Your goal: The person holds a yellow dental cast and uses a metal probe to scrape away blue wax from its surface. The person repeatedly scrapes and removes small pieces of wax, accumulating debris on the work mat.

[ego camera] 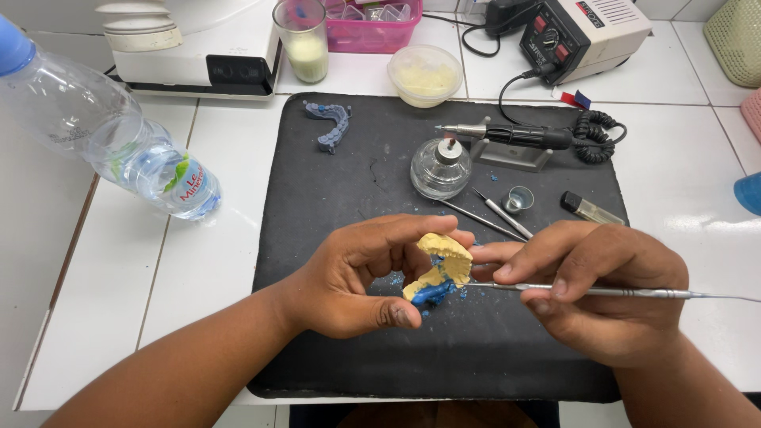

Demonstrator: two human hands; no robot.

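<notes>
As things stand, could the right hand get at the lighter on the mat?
Probably yes, but not freely: the lighter lies uncovered just beyond the right hand, nothing between them. That hand is already gripping a metal tool, so it would likely have to put it down first.

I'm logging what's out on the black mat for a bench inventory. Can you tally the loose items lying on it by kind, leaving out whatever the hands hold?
Thin metal hand instruments: 2
Glass spirit lamp: 1
Blue wax arch piece: 1
Small metal cup: 1
Lighter: 1
Handpiece on its stand: 1
Total: 7
</notes>
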